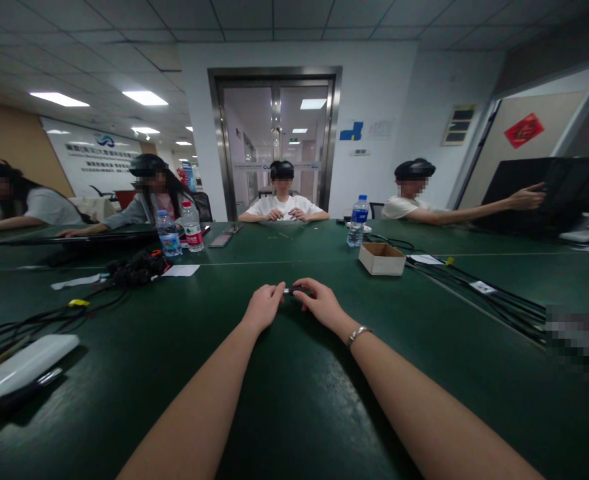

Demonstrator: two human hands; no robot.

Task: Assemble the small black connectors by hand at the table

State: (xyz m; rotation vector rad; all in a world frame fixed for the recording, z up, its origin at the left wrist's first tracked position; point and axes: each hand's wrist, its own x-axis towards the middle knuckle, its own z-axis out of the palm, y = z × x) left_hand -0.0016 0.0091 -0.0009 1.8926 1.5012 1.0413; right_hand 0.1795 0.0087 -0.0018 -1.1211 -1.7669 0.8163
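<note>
Over the middle of the green table my two hands nearly meet around a small, short black stick with a silvery section towards its left end. My left hand is closed, its thumb and fingers pinching the silvery left end. From the other side, my right hand has its thumb and curled index finger on the black part. A bracelet sits on my right wrist. The piece is too small to tell its exact kind, and the fingers cover both its ends.
An open cardboard box and a water bottle stand right of centre. Two bottles and bundled black cables lie to the left. More cables run along the right. Several people in headsets sit around the table.
</note>
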